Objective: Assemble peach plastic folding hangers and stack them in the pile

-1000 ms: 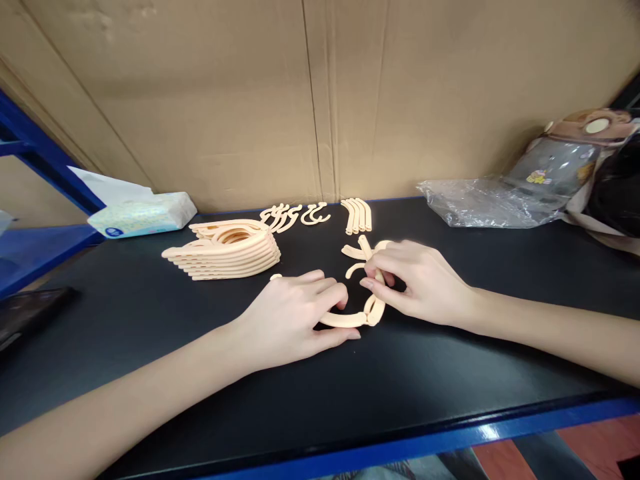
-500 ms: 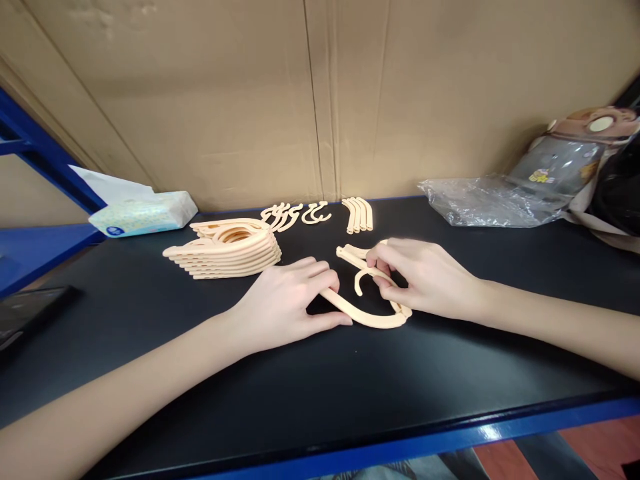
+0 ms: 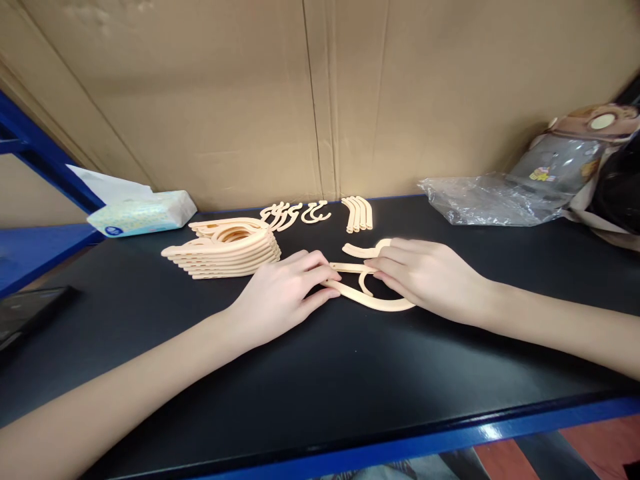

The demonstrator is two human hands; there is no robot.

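Note:
A peach plastic hanger point(image 3: 373, 301) lies flat on the black tabletop point(image 3: 350, 380) between my hands, its small hook folded inside the frame. My left hand point(image 3: 280, 293) pinches its left end with fingers pressed together. My right hand point(image 3: 425, 277) covers its right side, fingertips pressing the upper bar. A loose curved peach piece point(image 3: 360, 251) lies just behind my right hand. A stack of finished peach hangers point(image 3: 225, 250) sits to the left, behind my left hand.
Loose hooks point(image 3: 295, 215) and several curved arm pieces point(image 3: 358, 213) lie near the cardboard back wall. A tissue pack point(image 3: 143, 213) is at the far left, a crumpled clear bag point(image 3: 487, 200) and a grey cartoon bottle point(image 3: 565, 157) at the right. A dark phone point(image 3: 25, 313) lies left.
The hanger has gone from bunched up under my fingers to spread out flat. Both hands moved slightly away from me along with it, and my right hand lowered onto it.

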